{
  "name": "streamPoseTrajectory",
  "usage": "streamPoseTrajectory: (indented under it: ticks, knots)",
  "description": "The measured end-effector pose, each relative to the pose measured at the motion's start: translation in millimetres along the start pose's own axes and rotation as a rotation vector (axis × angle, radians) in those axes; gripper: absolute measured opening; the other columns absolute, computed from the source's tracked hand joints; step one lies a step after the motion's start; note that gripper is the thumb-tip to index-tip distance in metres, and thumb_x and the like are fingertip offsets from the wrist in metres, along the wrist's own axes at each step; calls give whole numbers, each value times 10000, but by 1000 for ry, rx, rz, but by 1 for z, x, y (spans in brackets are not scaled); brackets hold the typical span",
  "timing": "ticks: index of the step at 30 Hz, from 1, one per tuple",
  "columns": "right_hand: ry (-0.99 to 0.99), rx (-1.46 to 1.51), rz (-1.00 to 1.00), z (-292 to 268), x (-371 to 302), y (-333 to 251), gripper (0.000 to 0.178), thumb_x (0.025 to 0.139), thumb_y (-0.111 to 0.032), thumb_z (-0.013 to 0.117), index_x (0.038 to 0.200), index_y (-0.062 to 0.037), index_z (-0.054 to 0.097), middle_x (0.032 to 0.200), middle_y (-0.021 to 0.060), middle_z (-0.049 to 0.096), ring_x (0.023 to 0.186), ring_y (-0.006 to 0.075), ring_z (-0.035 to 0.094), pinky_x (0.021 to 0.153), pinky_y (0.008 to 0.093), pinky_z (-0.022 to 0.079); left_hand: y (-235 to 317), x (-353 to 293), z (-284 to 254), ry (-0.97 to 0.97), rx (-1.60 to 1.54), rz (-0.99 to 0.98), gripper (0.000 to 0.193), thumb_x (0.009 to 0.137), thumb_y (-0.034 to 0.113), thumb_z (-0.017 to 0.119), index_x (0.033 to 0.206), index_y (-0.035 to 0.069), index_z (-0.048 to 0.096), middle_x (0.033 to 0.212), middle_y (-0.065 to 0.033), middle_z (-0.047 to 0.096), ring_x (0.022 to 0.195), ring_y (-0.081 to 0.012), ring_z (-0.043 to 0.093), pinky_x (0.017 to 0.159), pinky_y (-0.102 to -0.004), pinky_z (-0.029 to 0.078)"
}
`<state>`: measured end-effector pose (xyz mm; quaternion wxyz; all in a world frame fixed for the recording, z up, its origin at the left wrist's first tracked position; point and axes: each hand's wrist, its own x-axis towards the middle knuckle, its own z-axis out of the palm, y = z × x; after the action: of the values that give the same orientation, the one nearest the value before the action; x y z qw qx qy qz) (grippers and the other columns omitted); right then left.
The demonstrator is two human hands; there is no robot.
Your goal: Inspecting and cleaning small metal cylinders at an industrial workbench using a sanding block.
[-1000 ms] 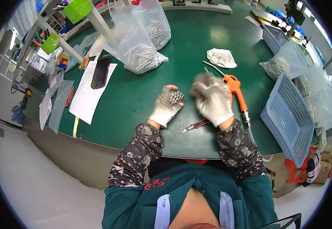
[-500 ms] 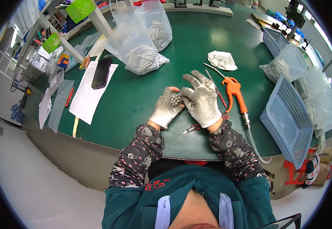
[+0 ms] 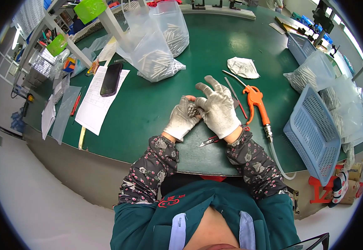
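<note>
Your left hand (image 3: 182, 118) lies near the front edge of the green surface (image 3: 148, 104), palm up and cupped around a small heap of short metal pins (image 3: 193, 111). The pins are bunched together and too small to tell which way each one points or how their long axes run; part of the heap is hidden under your other hand. Your right hand (image 3: 219, 109) rests over the edge of that heap, its fingers (image 3: 210, 83) spread wide and pointing toward the back edge, the thumb side touching the pins. Whether it pinches any single pin you cannot tell.

Just in front of your right wrist lie small red-handled cutters (image 3: 209, 141), tips pointing toward the left edge. To the right lies an orange air blow gun (image 3: 256, 102), its long axis running from back to front, with a hose leaving over the front edge. A blue basket (image 3: 312, 133) stands at the right edge, partly cut off. Clear bags of metal rods (image 3: 154, 54) stand toward the back, a black phone (image 3: 111, 79) on a paper sheet at the left.
</note>
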<state>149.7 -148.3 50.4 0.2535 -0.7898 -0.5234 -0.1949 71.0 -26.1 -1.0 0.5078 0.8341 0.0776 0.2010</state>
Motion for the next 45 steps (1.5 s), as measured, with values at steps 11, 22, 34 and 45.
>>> streamPoseTrajectory:
  ticks: [11, 22, 34, 45]
  knots:
    - [-55, -46, 28, -2, -1, -4, 135, 679, -125, 606, 773, -47, 664, 1059, 75, 599, 1167, 270, 451, 934, 410, 366, -16, 1, 3, -19, -99, -31, 462, 685, 72, 706, 1066, 43, 447, 863, -103, 626, 788, -232, 633, 721, -308, 495]
    - [-8, -45, 154, 2, -5, -11, 144, 699, -110, 596, 787, -3, 635, 962, 108, 611, 1036, 276, 525, 870, 399, 393, -4, 1, 0, 7, 33, -42, 472, 665, 72, 722, 1056, 50, 459, 867, -103, 626, 802, -230, 628, 729, -317, 490]
    - [26, 121, 83, -2, -11, -2, 246, 640, -113, 648, 879, -58, 631, 1004, 78, 608, 1079, 295, 503, 884, 418, 395, -6, 0, -1, -22, -13, 4, 466, 688, 60, 711, 1068, 30, 442, 884, -101, 632, 807, -207, 638, 718, -296, 508]
    - [47, 71, 79, 9, -11, -3, 201, 651, -80, 633, 849, -48, 631, 981, 77, 611, 1065, 288, 512, 895, 421, 383, -3, 0, -2, -8, 75, -13, 454, 680, 69, 724, 1046, 36, 458, 871, -87, 633, 807, -197, 630, 728, -296, 498]
